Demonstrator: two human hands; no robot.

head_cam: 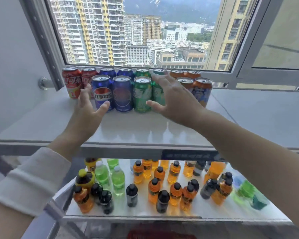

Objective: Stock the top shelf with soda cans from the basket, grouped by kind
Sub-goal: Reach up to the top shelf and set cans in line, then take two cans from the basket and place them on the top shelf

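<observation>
From the head camera, the top shelf (128, 133) carries soda cans standing upright in two rows along its back edge, grouped by colour. At the left stand two red cola cans (71, 81), then four blue Pepsi cans (103, 93), then green cans (142, 94) in the middle, and orange cans (202, 91) at the right.

The left hand (87, 107) is spread wide, fingers against the left side of the front blue can, thumb reaching across its lower front; it grips nothing. The right hand (175, 100) is also spread wide, fingers laid over the green cans on the right of that group, thumb near the base of the front green can. It covers most of one front green can and part of the rear one, so I cannot tell whether it presses on them or only rests there.

The lower shelf (145, 213) holds many small bottles: orange drinks with black caps (154, 190), pale green bottles (118, 180), and dark ones (131, 194). Its right end is blurred into green smears, and the bottles at the back are cut off by the top shelf's edge. A red object (159, 234) at the bottom edge is mostly cut off.

Behind the cans a window (145, 31) shows high-rise blocks and hills. A pale wall stands at the left.
</observation>
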